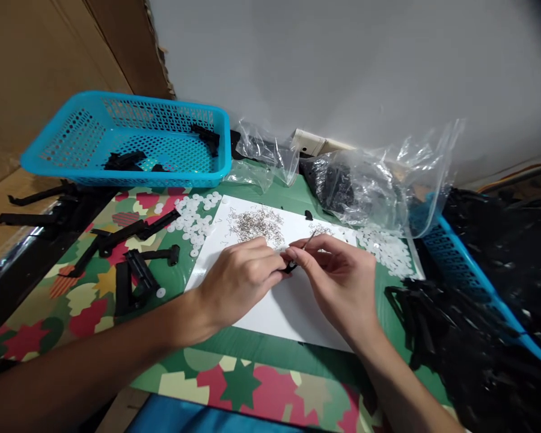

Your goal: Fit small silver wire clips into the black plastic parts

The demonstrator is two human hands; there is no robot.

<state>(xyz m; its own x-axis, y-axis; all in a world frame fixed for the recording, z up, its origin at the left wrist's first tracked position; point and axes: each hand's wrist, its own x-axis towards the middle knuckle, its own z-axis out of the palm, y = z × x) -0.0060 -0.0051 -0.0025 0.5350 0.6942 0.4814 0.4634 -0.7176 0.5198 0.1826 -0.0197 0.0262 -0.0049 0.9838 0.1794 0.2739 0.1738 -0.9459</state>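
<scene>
My left hand (246, 273) is closed on a small black plastic part (290, 267), mostly hidden by the fingers. Opposite it, my right hand (338, 267) meets the same part with thumb and index finger. A thin metal tool (309, 240) pokes up from the right hand's grip; its exact kind cannot be made out. Beneath both hands lies a white sheet (270, 313). Just beyond the left hand is a pile of tiny bent metal springs (256, 225), with a smaller heap behind the right hand. White plastic discs (192, 219) are scattered at the sheet's left.
A blue basket (228, 144) with a few black parts stands back left. Black parts (137, 273) lie on the patterned table cover (261, 385). More white discs (385, 249) and plastic bags (369, 186) are right of centre. Heaped black parts (469, 337) and another blue basket (473, 276) fill the right.
</scene>
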